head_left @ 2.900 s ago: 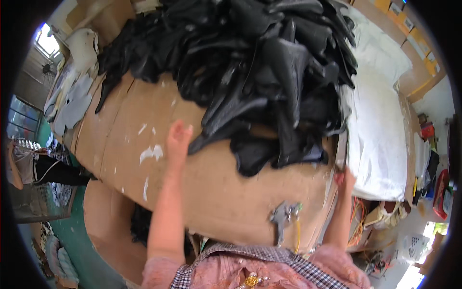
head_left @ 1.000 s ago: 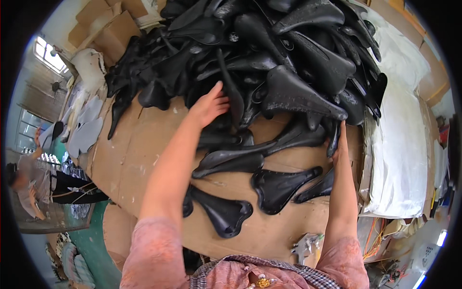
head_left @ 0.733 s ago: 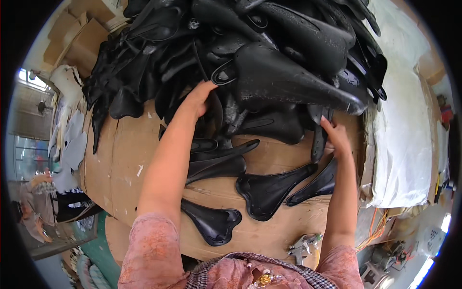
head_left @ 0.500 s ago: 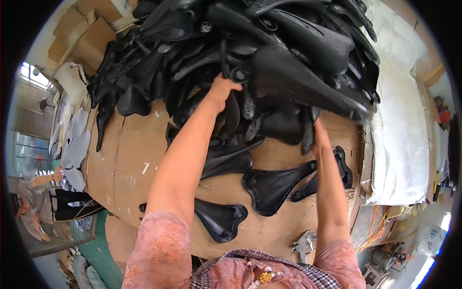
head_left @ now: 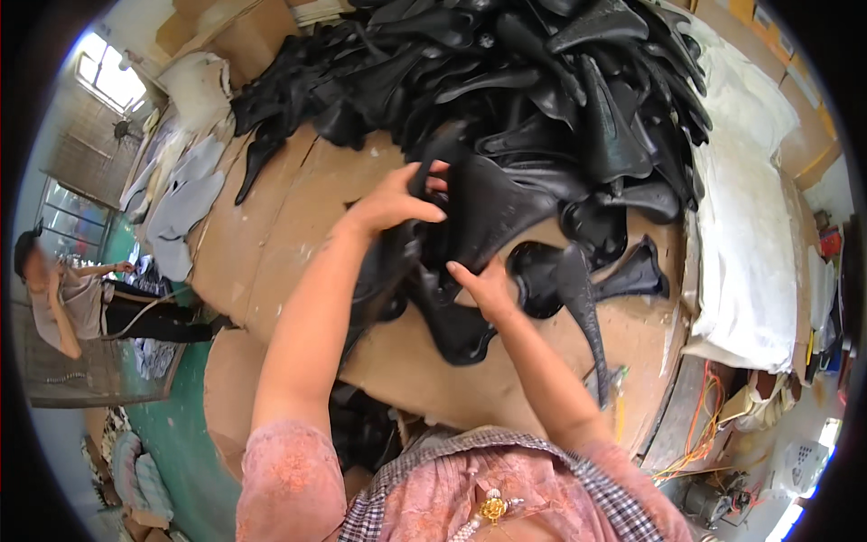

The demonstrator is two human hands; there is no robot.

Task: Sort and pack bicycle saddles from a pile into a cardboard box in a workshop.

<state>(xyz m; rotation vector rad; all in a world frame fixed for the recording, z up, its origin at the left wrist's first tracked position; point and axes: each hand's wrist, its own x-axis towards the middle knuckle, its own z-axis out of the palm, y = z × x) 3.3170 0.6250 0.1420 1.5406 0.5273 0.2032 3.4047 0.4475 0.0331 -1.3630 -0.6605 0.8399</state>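
The left hand is closing its fingers over the top edge of a black saddle cover, which is lying at the near foot of the big black pile on the brown table. The right hand, at 5 o'clock from the left one, is pinching the lower edge of the same cover. Another loose black cover is lying at 3 o'clock from the right hand.

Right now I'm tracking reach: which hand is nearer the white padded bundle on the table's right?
Right. The right hand lies toward the white padded bundle; the left hand grips a black saddle farther left.
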